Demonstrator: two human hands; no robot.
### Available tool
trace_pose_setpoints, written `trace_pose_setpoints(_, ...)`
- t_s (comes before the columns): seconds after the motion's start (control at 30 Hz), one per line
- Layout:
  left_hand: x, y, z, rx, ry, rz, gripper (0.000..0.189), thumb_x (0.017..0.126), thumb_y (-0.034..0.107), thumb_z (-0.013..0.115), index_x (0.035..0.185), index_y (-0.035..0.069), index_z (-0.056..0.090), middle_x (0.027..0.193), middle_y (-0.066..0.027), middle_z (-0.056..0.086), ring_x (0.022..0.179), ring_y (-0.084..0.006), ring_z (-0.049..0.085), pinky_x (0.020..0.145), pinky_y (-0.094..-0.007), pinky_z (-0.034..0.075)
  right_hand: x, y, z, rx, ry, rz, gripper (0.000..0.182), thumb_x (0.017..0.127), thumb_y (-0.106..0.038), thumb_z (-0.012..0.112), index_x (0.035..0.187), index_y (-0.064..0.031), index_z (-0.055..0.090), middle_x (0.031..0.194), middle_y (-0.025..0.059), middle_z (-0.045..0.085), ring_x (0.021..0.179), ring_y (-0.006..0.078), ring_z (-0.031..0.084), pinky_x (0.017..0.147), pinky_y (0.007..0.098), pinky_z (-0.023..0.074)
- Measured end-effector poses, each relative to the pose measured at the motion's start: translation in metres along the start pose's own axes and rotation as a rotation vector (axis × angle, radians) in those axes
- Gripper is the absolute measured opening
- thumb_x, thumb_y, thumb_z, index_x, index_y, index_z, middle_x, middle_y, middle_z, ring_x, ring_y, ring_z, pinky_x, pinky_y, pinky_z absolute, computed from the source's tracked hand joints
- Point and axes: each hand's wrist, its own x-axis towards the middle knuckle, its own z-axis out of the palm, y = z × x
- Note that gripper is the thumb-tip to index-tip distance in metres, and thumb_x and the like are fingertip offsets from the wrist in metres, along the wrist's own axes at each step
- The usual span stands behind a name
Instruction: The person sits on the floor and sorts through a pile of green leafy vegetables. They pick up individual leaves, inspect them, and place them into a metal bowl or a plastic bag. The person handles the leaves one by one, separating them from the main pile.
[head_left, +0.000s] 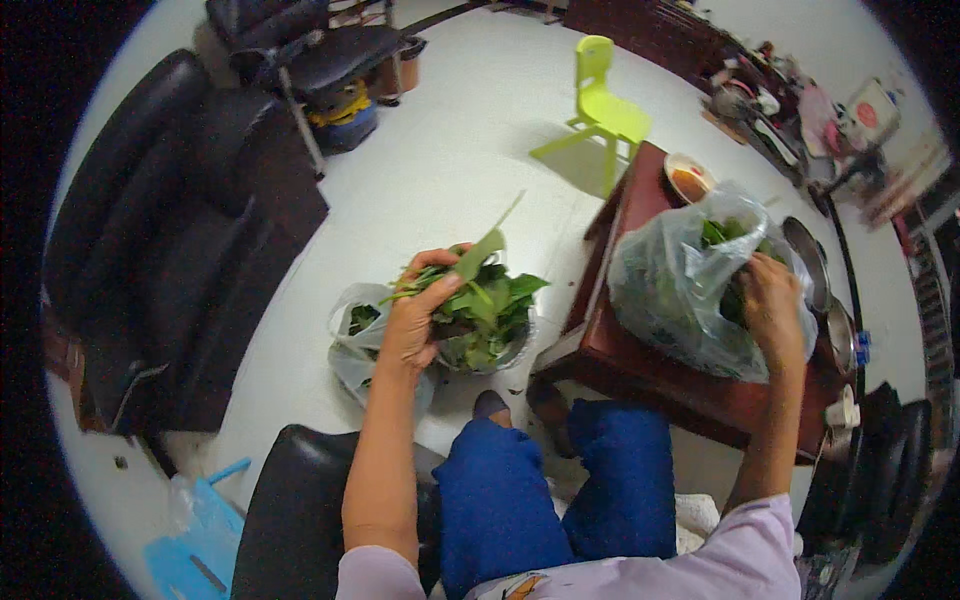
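My left hand (420, 307) grips a bunch of leafy green stems (472, 262), with one long stem poking up past the fingers. Below it on the floor stands a round metal basin (517, 352) heaped with green leaves (495, 307). Left of the basin, partly behind my wrist, sits a plastic bag (349, 360) with more greens in it. My right hand (772, 300) reaches into the mouth of a large translucent plastic bag (667, 277) of greens on a dark red wooden table (615, 337). Its fingertips are hidden among bag and leaves, so I cannot tell whether they grip anything.
A bowl with orange-red contents (686, 180) stands at the table's far end, and metal pans (840, 334) line its right side. Beyond is a lime-green chair (607, 105). A black leather sofa (172, 225) is on the left; a blue plastic stool (191, 547) lies lower left.
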Motion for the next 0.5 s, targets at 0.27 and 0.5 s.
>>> trace_pose_setpoints(0.27, -0.001, -0.005, 0.003, -0.085, -0.039, -0.017, 0.023, 0.081, 0.002, 0.062, 0.103, 0.005, 0.056, 0.117, -0.0108, 0.059, 0.103, -0.02, 0.058, 0.091, -0.0334, 0.049, 0.012, -0.133, -0.027, 0.417, 0.242, -0.118, 0.029, 0.081, -0.009, 0.063, 0.109, -0.0032, 0.061, 0.11, 0.0124, 0.063, 0.108, 0.0273, 0.055, 0.099, 0.0378, 0.0325)
trace_pose_setpoints(0.5, 0.0, -0.001, -0.004, -0.088, -0.062, -0.191, 0.022, 0.083, 0.006, 0.063, 0.104, 0.005, 0.057, 0.112, -0.01, 0.061, 0.098, -0.0182, 0.06, 0.085, -0.0329, 0.052, 0.057, -0.203, 0.068, 0.791, -0.17, -0.439, 0.044, 0.08, -0.018, 0.066, 0.121, -0.0075, 0.054, 0.124, 0.0144, 0.053, 0.125, 0.0285, 0.042, 0.105, 0.041, 0.0248)
